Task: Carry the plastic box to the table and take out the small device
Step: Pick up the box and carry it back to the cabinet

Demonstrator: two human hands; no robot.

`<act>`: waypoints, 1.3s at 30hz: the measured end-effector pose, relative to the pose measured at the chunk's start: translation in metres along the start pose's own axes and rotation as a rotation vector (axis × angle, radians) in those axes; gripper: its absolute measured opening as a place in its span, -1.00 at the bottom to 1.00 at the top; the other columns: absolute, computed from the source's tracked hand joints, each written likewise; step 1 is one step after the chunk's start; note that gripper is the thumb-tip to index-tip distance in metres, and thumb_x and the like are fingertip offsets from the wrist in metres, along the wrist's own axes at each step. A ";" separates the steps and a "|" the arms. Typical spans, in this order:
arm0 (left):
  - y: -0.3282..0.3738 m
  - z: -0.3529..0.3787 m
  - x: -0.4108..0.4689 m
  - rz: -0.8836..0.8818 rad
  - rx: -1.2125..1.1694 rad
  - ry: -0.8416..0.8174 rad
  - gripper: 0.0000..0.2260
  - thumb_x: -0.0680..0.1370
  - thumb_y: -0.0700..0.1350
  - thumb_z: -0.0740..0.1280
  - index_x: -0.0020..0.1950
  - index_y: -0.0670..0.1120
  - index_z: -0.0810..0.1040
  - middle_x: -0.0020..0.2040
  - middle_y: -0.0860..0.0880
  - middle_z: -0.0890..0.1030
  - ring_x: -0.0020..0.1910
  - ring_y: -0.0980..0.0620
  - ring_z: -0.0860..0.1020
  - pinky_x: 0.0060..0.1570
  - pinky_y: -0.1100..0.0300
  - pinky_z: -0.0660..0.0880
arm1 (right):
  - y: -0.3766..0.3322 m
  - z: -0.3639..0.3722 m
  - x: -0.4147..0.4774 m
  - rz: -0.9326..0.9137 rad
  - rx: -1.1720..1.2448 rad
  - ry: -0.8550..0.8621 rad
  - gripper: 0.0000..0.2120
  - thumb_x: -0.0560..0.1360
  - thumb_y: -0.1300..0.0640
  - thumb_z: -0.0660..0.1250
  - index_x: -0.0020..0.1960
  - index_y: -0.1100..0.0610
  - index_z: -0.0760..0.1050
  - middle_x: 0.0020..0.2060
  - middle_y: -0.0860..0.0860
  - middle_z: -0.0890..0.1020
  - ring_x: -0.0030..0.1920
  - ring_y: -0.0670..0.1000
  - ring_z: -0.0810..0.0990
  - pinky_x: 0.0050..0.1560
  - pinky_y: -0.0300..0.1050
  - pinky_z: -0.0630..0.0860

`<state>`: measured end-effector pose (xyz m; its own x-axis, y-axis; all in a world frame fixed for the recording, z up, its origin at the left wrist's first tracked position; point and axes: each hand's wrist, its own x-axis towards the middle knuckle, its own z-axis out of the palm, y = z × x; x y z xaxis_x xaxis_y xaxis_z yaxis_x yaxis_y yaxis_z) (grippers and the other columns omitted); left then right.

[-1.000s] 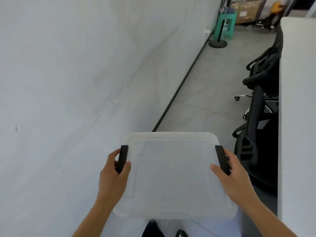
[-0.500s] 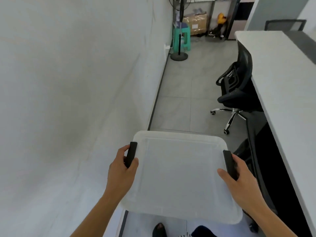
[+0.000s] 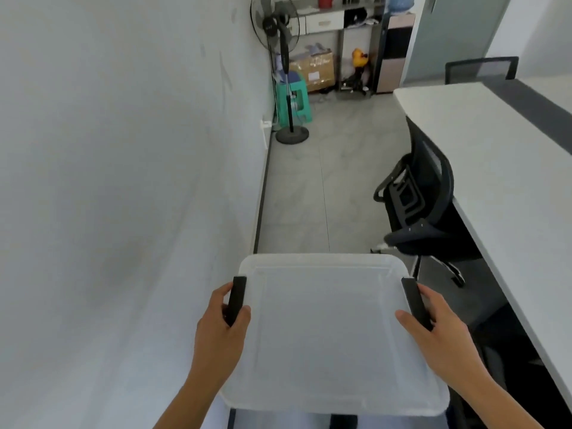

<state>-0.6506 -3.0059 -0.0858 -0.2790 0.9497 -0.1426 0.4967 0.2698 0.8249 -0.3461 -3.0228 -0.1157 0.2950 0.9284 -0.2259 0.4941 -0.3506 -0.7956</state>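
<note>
Our view has swung from the wall toward the surface (image 3: 501, 156), now right of the box (image 3: 331, 332). Both hands, left (image 3: 221, 332) and right (image 3: 439, 339), keep fingers clamped on its black handles; the carry continues, lid on.

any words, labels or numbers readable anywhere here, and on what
None can be read.
Cardboard box: a white label, too blurred to read.
Fan: a pale mark on its hub, too small to read.
Plastic box, held by left hand and right hand: no text shows.
</note>
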 end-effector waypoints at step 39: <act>0.352 0.267 0.931 0.081 -0.012 -0.149 -0.65 0.54 -0.13 0.30 0.32 0.04 0.36 -0.22 -0.03 0.54 -0.32 0.04 0.51 -0.39 0.28 0.36 | -0.295 0.003 0.940 0.118 0.044 0.125 -0.47 0.49 0.00 0.34 0.42 -0.04 0.28 -0.12 -0.04 0.60 -0.16 -0.02 0.60 -0.23 -0.08 0.50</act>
<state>-0.5164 -1.9841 -0.0745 -0.1129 0.9816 -0.1541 0.5024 0.1902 0.8435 -0.2171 -2.0468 -0.0951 0.4499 0.8574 -0.2499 0.4145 -0.4484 -0.7919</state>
